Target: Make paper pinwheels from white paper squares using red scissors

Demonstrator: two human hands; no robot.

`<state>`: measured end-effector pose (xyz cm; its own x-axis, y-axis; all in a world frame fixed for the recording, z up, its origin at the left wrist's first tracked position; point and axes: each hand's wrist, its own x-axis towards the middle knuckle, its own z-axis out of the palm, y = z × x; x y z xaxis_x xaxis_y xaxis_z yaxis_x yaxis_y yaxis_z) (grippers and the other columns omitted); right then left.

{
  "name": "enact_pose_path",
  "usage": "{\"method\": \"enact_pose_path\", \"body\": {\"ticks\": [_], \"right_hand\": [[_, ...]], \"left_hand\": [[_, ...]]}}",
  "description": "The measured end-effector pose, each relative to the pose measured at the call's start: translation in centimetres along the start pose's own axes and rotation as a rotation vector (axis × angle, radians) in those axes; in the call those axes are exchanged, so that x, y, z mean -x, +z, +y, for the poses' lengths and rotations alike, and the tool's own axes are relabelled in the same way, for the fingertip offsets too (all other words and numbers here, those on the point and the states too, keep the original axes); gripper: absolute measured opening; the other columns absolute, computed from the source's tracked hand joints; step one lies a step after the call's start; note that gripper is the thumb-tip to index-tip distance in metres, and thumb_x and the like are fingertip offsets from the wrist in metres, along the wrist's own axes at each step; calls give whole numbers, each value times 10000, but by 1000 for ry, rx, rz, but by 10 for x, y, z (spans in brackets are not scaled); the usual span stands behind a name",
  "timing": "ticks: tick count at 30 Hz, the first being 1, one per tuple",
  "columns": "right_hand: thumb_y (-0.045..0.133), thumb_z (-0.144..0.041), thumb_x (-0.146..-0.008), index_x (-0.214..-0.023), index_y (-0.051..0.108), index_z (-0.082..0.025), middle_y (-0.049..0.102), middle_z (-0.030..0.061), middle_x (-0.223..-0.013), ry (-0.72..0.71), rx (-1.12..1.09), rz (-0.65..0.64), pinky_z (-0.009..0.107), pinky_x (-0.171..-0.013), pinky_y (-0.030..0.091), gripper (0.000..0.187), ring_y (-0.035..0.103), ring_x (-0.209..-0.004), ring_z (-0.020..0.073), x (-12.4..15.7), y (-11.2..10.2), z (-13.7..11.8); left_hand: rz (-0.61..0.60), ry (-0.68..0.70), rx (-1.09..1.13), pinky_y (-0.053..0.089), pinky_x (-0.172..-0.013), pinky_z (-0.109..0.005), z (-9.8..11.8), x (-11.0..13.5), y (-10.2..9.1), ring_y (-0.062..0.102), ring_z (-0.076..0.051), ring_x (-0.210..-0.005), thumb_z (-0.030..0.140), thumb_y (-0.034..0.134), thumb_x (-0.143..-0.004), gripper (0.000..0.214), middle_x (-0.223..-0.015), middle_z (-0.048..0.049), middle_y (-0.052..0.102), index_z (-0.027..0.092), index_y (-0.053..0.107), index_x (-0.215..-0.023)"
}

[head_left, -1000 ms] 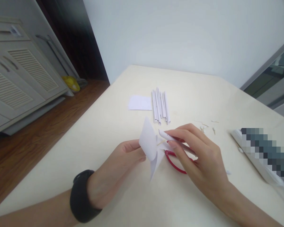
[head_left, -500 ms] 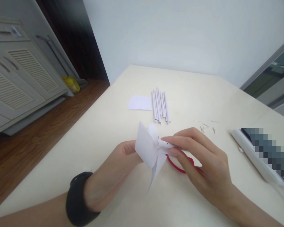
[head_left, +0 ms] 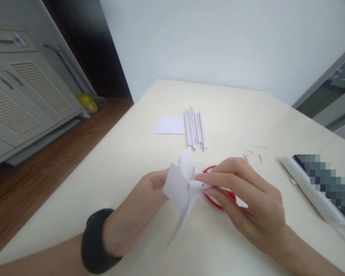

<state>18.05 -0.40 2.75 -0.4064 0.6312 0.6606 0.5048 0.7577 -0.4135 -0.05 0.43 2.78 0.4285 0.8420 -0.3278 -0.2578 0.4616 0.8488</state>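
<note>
Paper pinwheel (head_left: pixel 175 188) up between both hands, above pale table (head_left: pixel 126 161), blades flared, one long tip hanging down toward the person. Left hand (head_left: pixel 145 205) behind it on the left side, fingertips hidden by paper, so can't tell how tightly they're closed or on what. Right hand (head_left: pixel 253 203) has thumb and fingers pinched narrow on a white paper tube (head_left: pixel 197 185), small dark hole showing near the end; tube end at pinwheel middle, looks touching. Red handles (head_left: pixel 232 196) on table under right hand, partly covered. Further back: row of rolled tubes (head_left: pixel 195 128) side by side, flat paper (head_left: pixel 169 125) just left of them. Cotton swab bits (head_left: pixel 260 158) scattered beyond right hand. Black wristband (head_left: pixel 95 241) on left wrist.
</note>
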Motion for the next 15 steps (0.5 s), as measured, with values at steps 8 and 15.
{"method": "enact_pose_path", "body": {"ticks": [8, 15], "right_hand": [[579, -35, -781, -981, 638, -127, 624, 57, -828, -53, -13, -10, 327, -677, 438, 228, 561, -751, 144, 3, -5, -1], [588, -34, -769, -978, 638, -142, 624, 54, -812, -71, 13, 0, 343, -668, 435, 240, 561, -734, 154, 4, -6, 0]], "left_hand": [[-47, -57, 130, 372, -579, -225, 7, 2, 9, 508, -112, -555, 241, 773, -585, 138, -584, 37, 605, 153, 667, -598], [-40, -76, 160, 363, -558, -217, 8, 4, 10, 489, -100, -532, 237, 806, -531, 193, -550, 44, 586, 149, 636, -554]]}}
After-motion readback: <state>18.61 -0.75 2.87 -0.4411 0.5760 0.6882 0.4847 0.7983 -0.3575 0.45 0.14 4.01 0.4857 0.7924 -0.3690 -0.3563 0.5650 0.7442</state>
